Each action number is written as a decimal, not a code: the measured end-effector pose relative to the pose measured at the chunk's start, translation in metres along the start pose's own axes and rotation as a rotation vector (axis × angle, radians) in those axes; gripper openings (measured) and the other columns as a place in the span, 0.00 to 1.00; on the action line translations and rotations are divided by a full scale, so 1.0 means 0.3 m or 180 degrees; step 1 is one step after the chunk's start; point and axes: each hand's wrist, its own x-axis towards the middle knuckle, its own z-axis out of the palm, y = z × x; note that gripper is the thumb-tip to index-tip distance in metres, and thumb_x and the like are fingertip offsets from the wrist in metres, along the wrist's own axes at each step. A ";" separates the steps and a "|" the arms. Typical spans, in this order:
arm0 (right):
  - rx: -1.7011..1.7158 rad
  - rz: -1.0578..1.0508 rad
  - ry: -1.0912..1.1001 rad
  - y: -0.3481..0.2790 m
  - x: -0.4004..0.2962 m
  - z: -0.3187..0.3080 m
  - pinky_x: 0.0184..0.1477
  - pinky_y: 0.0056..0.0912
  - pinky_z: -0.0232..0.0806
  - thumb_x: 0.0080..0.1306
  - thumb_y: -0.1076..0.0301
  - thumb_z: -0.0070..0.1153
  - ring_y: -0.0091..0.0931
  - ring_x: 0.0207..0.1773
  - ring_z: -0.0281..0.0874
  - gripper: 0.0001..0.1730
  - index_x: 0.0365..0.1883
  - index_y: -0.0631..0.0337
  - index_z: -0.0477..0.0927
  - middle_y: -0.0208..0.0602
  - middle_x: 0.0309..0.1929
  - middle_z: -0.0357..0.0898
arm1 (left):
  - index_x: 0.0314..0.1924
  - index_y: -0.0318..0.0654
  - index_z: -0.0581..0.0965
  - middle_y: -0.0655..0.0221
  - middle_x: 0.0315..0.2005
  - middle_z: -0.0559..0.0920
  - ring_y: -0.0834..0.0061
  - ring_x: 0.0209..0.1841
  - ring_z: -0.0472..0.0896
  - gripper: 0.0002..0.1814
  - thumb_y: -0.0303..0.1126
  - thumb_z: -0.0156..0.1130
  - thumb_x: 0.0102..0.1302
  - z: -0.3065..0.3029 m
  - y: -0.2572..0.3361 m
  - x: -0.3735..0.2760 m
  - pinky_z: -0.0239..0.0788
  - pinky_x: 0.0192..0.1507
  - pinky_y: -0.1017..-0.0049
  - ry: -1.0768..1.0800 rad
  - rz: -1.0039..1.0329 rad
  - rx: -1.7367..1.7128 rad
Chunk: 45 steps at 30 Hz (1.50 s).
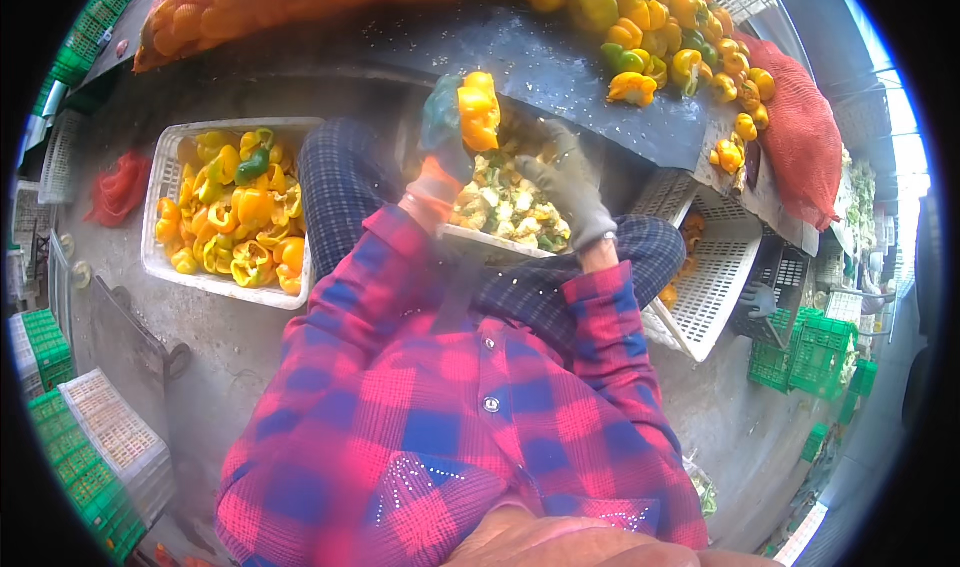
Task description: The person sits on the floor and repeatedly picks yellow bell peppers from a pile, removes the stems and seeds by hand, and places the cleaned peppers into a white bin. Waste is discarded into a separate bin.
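Note:
My left hand (pixel 444 121), in a teal and grey glove, grips a yellow-orange bell pepper (pixel 478 111) above a white plastic crate (pixel 501 243) between my knees. Pale pepper cores and green stem pieces (pixel 510 211) fill that crate. Over its right side reaches my right hand (pixel 566 181) in a grey glove, with blurred fingers pointing left; whether they hold anything is unclear. To the left, another white crate (pixel 300 297) contains opened yellow peppers (pixel 232 218) and a green piece (pixel 253 165).
A dark work surface (pixel 480 49) ahead carries heaped peppers (pixel 652 19), an orange mesh sack (pixel 247 4) and a red mesh sack (pixel 795 124). White crates (pixel 709 289) stand by my right knee. At left are a flat trolley (pixel 127 334) and green crates (pixel 82 469).

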 end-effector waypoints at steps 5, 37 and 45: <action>0.5043 0.0238 -0.0129 -0.003 0.037 0.075 0.65 0.44 0.70 0.75 0.55 0.53 0.36 0.61 0.77 0.26 0.65 0.60 0.72 0.41 0.61 0.78 | 0.65 0.40 0.74 0.63 0.62 0.78 0.69 0.65 0.74 0.31 0.56 0.42 0.79 0.145 0.092 -0.036 0.60 0.69 0.64 0.0031 -0.1433 -0.1715; -0.2668 0.0101 0.0954 0.396 0.546 -0.406 0.46 0.39 0.77 0.65 0.60 0.62 0.35 0.52 0.83 0.22 0.57 0.53 0.77 0.41 0.52 0.80 | 0.69 0.44 0.70 0.68 0.65 0.76 0.67 0.67 0.73 0.27 0.52 0.43 0.80 0.058 0.012 0.044 0.59 0.70 0.61 -0.0871 -0.1730 -0.1353; 0.3188 0.0294 -0.1302 -0.077 0.185 -0.146 0.51 0.29 0.75 0.69 0.68 0.64 0.24 0.48 0.81 0.23 0.59 0.58 0.73 0.31 0.47 0.81 | 0.76 0.36 0.55 0.52 0.75 0.58 0.54 0.77 0.58 0.53 0.32 0.76 0.55 0.140 0.018 0.090 0.54 0.74 0.62 -0.1601 0.1376 0.1893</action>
